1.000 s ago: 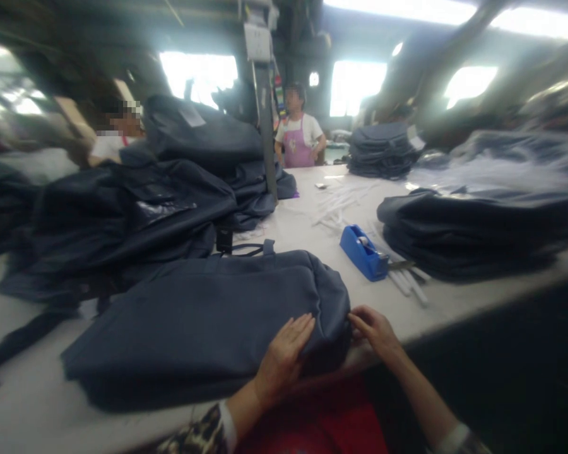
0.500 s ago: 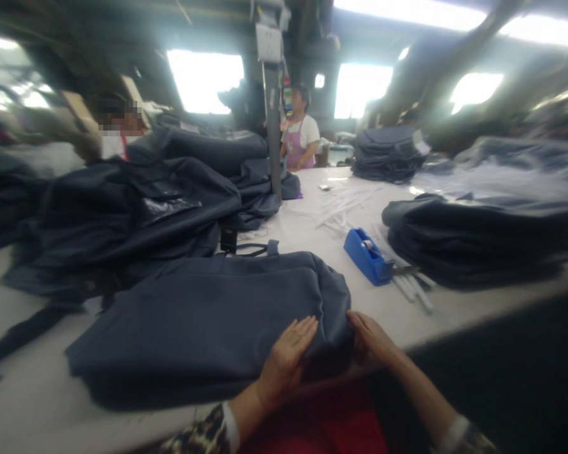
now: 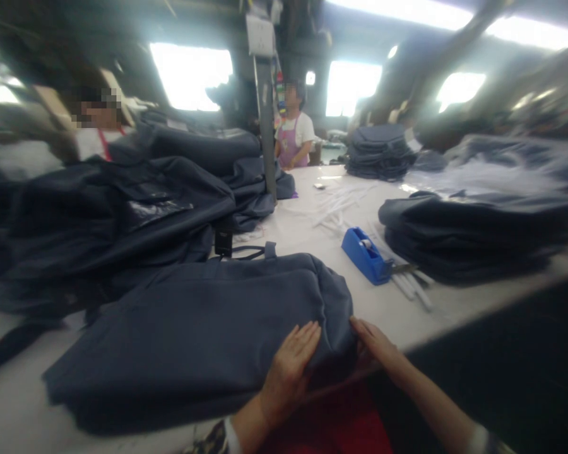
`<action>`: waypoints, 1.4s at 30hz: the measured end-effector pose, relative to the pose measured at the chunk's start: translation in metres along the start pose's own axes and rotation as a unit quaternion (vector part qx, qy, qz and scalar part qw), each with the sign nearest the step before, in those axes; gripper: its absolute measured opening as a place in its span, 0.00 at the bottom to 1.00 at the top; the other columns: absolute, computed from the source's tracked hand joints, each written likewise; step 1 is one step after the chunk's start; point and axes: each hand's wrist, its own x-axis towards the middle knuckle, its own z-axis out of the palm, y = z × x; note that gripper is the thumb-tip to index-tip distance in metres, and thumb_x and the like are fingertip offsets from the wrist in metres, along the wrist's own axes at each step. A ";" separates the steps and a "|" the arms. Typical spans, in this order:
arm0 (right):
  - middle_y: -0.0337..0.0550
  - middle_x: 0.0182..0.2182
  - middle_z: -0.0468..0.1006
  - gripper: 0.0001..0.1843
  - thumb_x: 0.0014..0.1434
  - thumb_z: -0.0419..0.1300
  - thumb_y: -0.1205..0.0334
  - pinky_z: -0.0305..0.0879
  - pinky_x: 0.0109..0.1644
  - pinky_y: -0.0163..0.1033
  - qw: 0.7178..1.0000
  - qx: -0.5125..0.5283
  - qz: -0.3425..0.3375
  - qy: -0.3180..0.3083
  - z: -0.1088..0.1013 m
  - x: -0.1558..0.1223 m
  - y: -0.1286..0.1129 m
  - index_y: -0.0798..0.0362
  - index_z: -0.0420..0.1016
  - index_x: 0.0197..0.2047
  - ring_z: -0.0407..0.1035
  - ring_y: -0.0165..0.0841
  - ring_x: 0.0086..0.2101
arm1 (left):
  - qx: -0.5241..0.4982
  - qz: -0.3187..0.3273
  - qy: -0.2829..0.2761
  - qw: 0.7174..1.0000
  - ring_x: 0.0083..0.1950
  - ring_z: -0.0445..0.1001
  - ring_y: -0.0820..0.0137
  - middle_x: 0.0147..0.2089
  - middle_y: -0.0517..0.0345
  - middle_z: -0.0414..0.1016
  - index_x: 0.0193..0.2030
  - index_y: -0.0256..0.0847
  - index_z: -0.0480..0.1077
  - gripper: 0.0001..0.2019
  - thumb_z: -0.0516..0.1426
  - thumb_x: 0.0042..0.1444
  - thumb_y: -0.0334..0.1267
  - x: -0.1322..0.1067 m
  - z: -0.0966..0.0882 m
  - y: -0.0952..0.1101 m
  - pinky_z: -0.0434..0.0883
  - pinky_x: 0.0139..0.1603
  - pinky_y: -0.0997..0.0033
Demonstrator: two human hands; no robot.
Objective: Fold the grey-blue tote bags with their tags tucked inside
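A dark blue bag [image 3: 184, 334] lies on its side along the near edge of the table, its strap handle [image 3: 269, 250] at the far side and a black tag [image 3: 223, 243] beside the strap. My left hand [image 3: 291, 356] rests flat on the bag near its right end, fingers stretched out. At the bag's right end my right hand [image 3: 376, 343] holds the edge, with the fingertips against the fabric and the lower fingers partly hidden.
Rumpled dark bags [image 3: 170, 183] are heaped at the left beside a metal post [image 3: 266, 126]. A blue tape dispenser [image 3: 366, 255] and white strips stand right of the bag, near a stack of dark bags [image 3: 454, 243]. Co-workers [image 3: 295, 135] stand across the white table [image 3: 303, 221].
The view has shifted slightly, so the background sits a little further left. Both hands keep their places on the bag, whose left end appears nearer and lower.
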 end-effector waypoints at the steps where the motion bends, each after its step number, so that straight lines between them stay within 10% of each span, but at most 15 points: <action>1: 0.37 0.19 0.73 0.38 0.52 0.52 0.19 0.65 0.24 0.38 1.000 0.014 0.005 -0.001 0.002 -0.003 -0.001 0.50 0.69 0.34 0.73 0.36 0.21 | -0.001 0.002 0.000 1.000 0.73 0.59 0.61 0.70 0.43 0.63 0.77 0.38 0.42 0.32 0.44 0.67 0.31 0.000 0.000 0.000 0.66 0.69 0.50; 12: 0.46 0.39 0.82 0.28 0.57 0.61 0.36 0.72 0.47 0.42 0.983 0.182 0.003 -0.025 0.023 -0.011 -0.026 0.52 0.78 0.46 0.76 0.40 0.42 | 0.014 0.000 0.019 1.000 0.71 0.62 0.59 0.69 0.40 0.65 0.76 0.37 0.45 0.30 0.44 0.68 0.35 -0.003 0.004 -0.005 0.66 0.68 0.49; 25: 0.39 0.31 0.75 0.20 0.57 0.62 0.40 0.67 0.35 0.39 0.985 0.006 -0.162 0.059 0.012 -0.034 -0.008 0.49 0.71 0.37 0.70 0.37 0.33 | -0.079 -0.095 0.050 0.991 0.69 0.66 0.63 0.69 0.50 0.67 0.74 0.47 0.52 0.29 0.48 0.67 0.30 0.005 0.000 -0.005 0.68 0.68 0.53; 33: 0.43 0.37 0.76 0.12 0.55 0.61 0.54 0.65 0.39 0.43 0.952 -0.110 -0.225 0.174 0.017 -0.025 -0.012 0.47 0.70 0.42 0.68 0.39 0.34 | -0.053 -0.066 0.018 0.996 0.70 0.63 0.60 0.70 0.47 0.63 0.75 0.46 0.48 0.30 0.46 0.67 0.30 0.003 0.000 -0.002 0.67 0.68 0.48; 38: 0.41 0.30 0.70 0.06 0.56 0.57 0.56 0.59 0.37 0.43 0.937 -0.118 -0.249 0.214 0.022 -0.031 -0.005 0.46 0.64 0.30 0.63 0.39 0.32 | -0.030 -0.117 -0.063 0.991 0.66 0.67 0.52 0.70 0.44 0.63 0.76 0.45 0.42 0.44 0.62 0.59 0.45 0.036 -0.025 0.026 0.70 0.63 0.46; 42: 0.37 0.26 0.65 0.11 0.55 0.59 0.55 0.55 0.34 0.41 0.942 -0.105 -0.248 0.201 0.016 -0.033 0.001 0.47 0.60 0.27 0.57 0.35 0.28 | 0.043 -0.084 -0.116 0.989 0.59 0.70 0.52 0.67 0.49 0.67 0.69 0.47 0.62 0.30 0.59 0.59 0.32 0.062 -0.024 0.036 0.76 0.55 0.49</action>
